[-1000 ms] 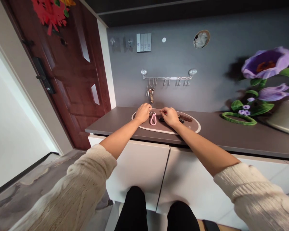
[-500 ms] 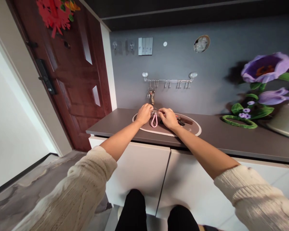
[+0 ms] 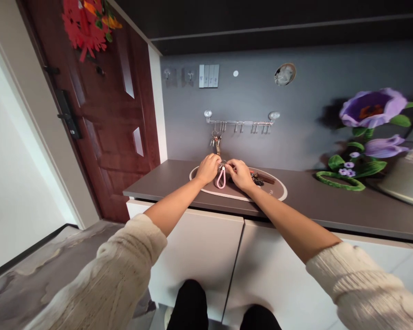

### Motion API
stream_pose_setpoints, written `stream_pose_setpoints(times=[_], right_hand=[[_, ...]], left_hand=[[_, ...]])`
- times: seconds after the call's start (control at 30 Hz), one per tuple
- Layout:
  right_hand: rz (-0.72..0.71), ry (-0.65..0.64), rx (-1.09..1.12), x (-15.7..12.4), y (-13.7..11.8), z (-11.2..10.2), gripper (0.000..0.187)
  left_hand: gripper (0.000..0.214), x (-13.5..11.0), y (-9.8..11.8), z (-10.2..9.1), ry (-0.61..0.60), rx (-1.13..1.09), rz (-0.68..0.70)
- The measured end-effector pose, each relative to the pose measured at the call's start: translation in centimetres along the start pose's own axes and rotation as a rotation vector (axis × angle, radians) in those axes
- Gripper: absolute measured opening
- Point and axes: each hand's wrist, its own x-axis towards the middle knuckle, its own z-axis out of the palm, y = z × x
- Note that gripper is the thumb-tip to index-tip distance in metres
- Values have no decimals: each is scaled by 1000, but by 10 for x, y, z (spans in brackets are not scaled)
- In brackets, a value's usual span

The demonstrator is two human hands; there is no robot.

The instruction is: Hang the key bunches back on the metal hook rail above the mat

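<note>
Between my two hands, above an oval brown mat [image 3: 209, 187] with a pale rim, is a metal key ring [image 3: 223, 162]. A pink loop strap [image 3: 220, 178] hangs down from it. My left hand [image 3: 209, 167] is closed on the ring's left side, its fingertips pinched. From the right, my right hand [image 3: 239, 174] pinches the ring with thumb and forefinger. Small metal pieces at the top of the strap are too small to make out. Dark items and a brown stick-like thing [image 3: 265, 178] lie on the mat beyond my right hand, partly hidden by it.
A hook rail [image 3: 242, 123] on the grey wall holds a bunch of keys [image 3: 216, 140] just behind my hands. Purple fabric flowers [image 3: 372, 110] and a pale rounded object [image 3: 404, 178] stand at right. A dark red door [image 3: 124, 137] is at left; white cabinet doors [image 3: 192, 247] face my knees.
The whole view has tipped up slightly, so everything sits lower in the picture. Both hands stay on the key ring, with the pink strap still hanging; their grip looks nearly the same.
</note>
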Motion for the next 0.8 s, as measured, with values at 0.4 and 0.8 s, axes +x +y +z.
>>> stream_pose_setpoints(times=[0.4,0.8], right_hand=[[100,50,109,3,3,0,21],[218,68,271,4,5,-1,25]], left_hand=[[27,1,1,0,-13,-27,34],[26,2,2,-2,-6,-58,62]])
